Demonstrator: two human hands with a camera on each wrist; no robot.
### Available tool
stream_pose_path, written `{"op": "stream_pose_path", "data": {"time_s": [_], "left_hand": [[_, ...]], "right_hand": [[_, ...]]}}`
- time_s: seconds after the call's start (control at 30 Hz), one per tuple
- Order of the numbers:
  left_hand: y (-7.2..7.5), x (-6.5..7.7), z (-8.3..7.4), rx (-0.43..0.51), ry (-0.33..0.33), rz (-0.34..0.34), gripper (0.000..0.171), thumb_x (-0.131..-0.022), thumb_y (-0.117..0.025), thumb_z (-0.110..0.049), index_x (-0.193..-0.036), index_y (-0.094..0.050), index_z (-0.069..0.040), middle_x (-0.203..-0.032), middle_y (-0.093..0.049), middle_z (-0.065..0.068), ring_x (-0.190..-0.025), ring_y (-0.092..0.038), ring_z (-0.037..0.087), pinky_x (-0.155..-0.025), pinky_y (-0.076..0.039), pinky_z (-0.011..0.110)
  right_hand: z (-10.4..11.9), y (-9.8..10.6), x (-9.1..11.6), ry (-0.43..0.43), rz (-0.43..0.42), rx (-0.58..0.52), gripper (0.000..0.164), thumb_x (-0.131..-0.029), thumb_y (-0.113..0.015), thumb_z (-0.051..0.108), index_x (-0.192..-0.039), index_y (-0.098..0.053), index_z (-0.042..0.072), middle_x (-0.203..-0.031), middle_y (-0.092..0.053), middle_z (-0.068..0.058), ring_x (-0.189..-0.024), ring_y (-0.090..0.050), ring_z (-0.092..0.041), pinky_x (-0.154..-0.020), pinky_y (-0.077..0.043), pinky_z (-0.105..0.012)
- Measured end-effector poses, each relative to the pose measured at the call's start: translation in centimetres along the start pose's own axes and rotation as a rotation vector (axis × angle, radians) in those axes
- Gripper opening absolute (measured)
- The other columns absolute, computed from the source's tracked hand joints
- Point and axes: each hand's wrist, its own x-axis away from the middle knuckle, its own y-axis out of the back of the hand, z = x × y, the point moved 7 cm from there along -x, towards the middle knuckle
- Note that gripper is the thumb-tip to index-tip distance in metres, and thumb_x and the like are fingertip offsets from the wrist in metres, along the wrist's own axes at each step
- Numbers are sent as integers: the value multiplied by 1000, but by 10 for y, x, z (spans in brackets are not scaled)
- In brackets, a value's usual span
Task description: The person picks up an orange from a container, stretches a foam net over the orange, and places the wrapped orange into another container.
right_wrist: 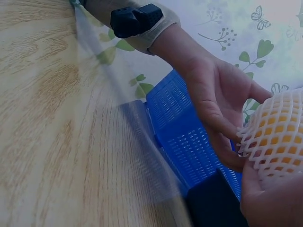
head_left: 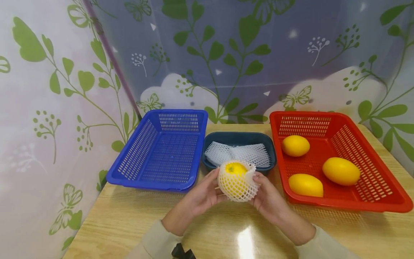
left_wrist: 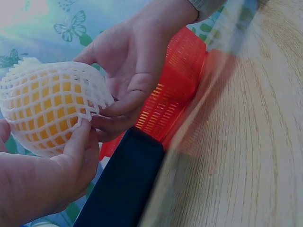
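A yellow oval fruit (head_left: 235, 168), perhaps a melon or mango, sits inside a white foam net sleeve (head_left: 239, 191) just in front of the dark tray. Its bare top shows through the sleeve's open end. My left hand (head_left: 204, 196) grips the netted fruit from the left side. On the opposite side, my right hand (head_left: 270, 198) holds it too, with fingers at the net's edge. In the left wrist view, fingertips of both hands meet at the lower rim of the foam net (left_wrist: 52, 109). Some fingers are hidden behind the fruit.
Behind the hands, a dark teal tray (head_left: 239, 135) holds flattened white foam nets (head_left: 250, 155). A blue basket (head_left: 171, 154) stands left of it. At right, a red basket (head_left: 310, 163) contains several yellow fruits (head_left: 341, 171). A patterned curtain (head_left: 207, 54) hangs behind the wooden table (head_left: 129, 223).
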Motion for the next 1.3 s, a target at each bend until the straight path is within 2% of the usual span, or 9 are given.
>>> {"op": "stream_pose_path", "data": {"time_s": [0.13, 0.27, 0.43, 0.57, 0.8, 0.93, 1.07, 1.2, 1.3], "left_hand": [[2, 1, 0, 1, -15, -10, 29, -101, -48, -39, -122, -46, -18, -115, -55, 4, -98, -58, 21, -82, -55, 32], [3, 1, 1, -26, -34, -9, 24, -103, -47, -35, -120, -46, -18, -115, -54, 4, -98, -58, 20, -83, -55, 32], [5, 1, 2, -30, -44, 5, 14, -106, -39, -18, -119, -43, -15, -111, -54, 2, -97, -60, 18, -86, -54, 33], [5, 2, 4, -29, -40, 20, 14, -105, -40, -13, -119, -43, -14, -110, -54, 2, -97, -60, 17, -88, -54, 34], [5, 2, 4, -43, -24, 15, 19, -105, -41, -17, -124, -42, -13, -111, -54, 2, -99, -60, 16, -90, -53, 35], [6, 1, 4, -87, -25, 14, 21, -105, -44, -22, -124, -42, -13, -111, -56, -1, -100, -61, 15, -95, -50, 42], [8, 0, 4, -138, -39, -7, 26, -103, -48, -26, -125, -42, -13, -111, -57, -2, -100, -62, 15, -98, -47, 49], [9, 0, -1, -239, -115, -31, 39, -103, -49, -24, -138, -36, -12, -129, -52, 7, -111, -57, 17, -100, -46, 47], [6, 2, -12, -393, -252, -29, 49, -103, -47, -17, -148, -29, -12, -145, -40, 16, -125, -49, 25, -103, -43, 45]], "right_hand": [[0, -1, 1, -11, -20, 43, 22, -102, -33, 26, -122, -40, 19, -112, -56, 4, -100, -54, -16, -85, -49, -27], [1, -1, 3, 4, -35, 73, 20, -103, -33, 27, -120, -43, 21, -109, -59, 6, -97, -54, -16, -85, -47, -28], [0, 1, 5, 22, -31, 49, 29, -105, -29, 35, -116, -55, 27, -109, -62, 7, -98, -55, -15, -84, -49, -26], [-2, 4, 5, 1, -41, 23, 34, -105, -29, 39, -118, -57, 26, -114, -59, 5, -102, -53, -16, -86, -49, -27], [-3, 4, 4, -8, -24, 7, 34, -104, -28, 40, -122, -55, 27, -118, -56, 3, -104, -52, -18, -88, -49, -29], [-4, 2, 4, 5, 6, 4, 37, -105, -24, 38, -121, -57, 29, -120, -55, 2, -105, -52, -18, -88, -50, -31], [-5, 1, 3, 6, 43, -22, 39, -105, -20, 35, -126, -51, 25, -124, -52, 1, -109, -52, -18, -91, -50, -34], [-6, 0, 2, 6, 64, -45, 39, -105, -16, 31, -135, -37, 18, -125, -51, 0, -109, -53, -18, -92, -50, -34], [-8, 1, 1, -3, 50, -64, 38, -105, -16, 28, -137, -32, 17, -123, -52, 1, -108, -54, -16, -92, -50, -33]]}}
